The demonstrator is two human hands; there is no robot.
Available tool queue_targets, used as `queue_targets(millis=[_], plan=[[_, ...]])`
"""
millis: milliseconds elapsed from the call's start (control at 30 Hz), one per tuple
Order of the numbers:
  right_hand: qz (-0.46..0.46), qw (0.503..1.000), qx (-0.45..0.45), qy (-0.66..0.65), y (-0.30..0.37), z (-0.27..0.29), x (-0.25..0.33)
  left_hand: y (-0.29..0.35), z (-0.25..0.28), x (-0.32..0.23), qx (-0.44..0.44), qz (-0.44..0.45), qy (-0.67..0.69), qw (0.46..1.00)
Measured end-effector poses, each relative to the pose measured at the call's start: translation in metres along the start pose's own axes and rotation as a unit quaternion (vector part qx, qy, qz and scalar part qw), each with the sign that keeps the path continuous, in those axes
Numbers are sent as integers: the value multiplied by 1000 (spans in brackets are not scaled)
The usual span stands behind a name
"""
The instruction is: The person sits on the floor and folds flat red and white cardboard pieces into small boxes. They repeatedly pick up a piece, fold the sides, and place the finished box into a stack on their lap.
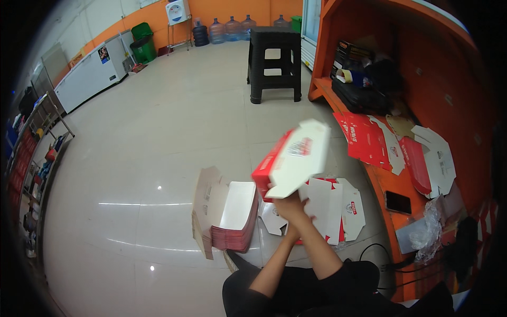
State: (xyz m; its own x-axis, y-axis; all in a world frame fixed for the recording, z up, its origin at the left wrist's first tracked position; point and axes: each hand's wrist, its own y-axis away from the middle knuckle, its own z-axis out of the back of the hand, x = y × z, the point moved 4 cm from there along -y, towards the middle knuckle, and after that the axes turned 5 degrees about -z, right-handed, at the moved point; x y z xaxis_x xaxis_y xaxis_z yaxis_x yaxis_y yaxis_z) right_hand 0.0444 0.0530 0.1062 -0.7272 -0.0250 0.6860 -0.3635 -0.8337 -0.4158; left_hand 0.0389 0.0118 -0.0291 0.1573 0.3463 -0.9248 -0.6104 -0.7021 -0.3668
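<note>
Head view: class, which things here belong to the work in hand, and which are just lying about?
Likely part of the work:
red-and-white box, in hand
flat carton pieces on the floor
red-sided, white-topped stack

Apparently just lying about:
phone
crumpled clear plastic
black stool
water bottles
white chest freezer

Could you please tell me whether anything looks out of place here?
Crumpled clear plastic lies on the orange shelf near the phone; flat cartons overlap askew on the floor, unlike the neat white-topped stack beside them.
</note>
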Motion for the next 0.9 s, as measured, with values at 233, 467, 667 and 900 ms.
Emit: queue_targets(millis=[233, 467, 667, 900], plan=[[98, 942, 229, 226, 26, -151, 44, 52, -49, 38, 376, -41, -394, 838], [-19, 870, 456, 187, 65, -177, 53, 46, -46, 37, 318, -46, -348, 881], [-11, 934, 355, -24, 55, -55, 16, 35, -62, 36, 497, 68, -386, 774], [-172, 950, 240, 104, 97, 142, -115, 22, -52, 16, 326, -78, -305, 891]])
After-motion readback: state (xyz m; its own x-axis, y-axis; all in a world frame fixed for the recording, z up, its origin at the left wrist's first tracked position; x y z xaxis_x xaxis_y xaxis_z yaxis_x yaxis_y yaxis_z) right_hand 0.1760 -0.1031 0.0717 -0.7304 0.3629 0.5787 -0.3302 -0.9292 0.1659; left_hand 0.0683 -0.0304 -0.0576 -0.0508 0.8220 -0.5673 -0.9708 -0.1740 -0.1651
